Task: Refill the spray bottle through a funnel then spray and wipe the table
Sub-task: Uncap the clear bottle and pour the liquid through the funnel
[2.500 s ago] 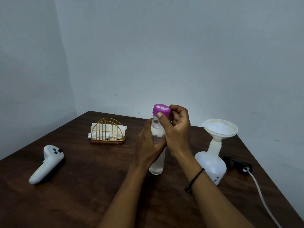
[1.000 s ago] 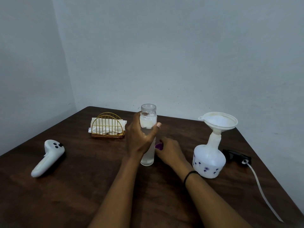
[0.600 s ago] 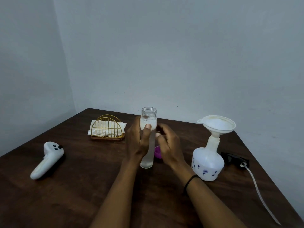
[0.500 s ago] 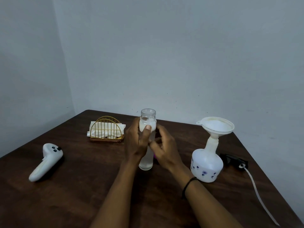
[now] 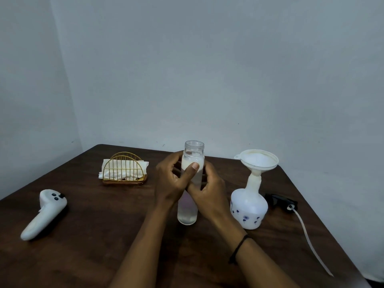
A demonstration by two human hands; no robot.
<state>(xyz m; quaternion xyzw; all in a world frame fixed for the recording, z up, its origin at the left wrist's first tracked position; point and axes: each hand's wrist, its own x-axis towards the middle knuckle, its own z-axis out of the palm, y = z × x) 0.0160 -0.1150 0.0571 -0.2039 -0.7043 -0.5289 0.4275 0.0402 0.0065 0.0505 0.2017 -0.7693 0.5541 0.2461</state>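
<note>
Head view: purple cap gone from the clear bottle (image 5: 190, 183) since 2.5 s ago; now uncapped, upright on desk (image 5: 104, 235), left hand (image 5: 173, 183) and right hand (image 5: 208, 191) both gripping it. Right: spray bottle (image 5: 249, 206) bearing funnel (image 5: 256, 160), black sprayer head (image 5: 280, 201). Left: napkin holder (image 5: 124, 170), white controller (image 5: 44, 213).

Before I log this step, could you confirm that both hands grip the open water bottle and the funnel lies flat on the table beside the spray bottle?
Not quite: in the head view the funnel stands upright in the neck of the spray bottle, not flat on the table. The left hand and right hand do grip the open water bottle.
</note>
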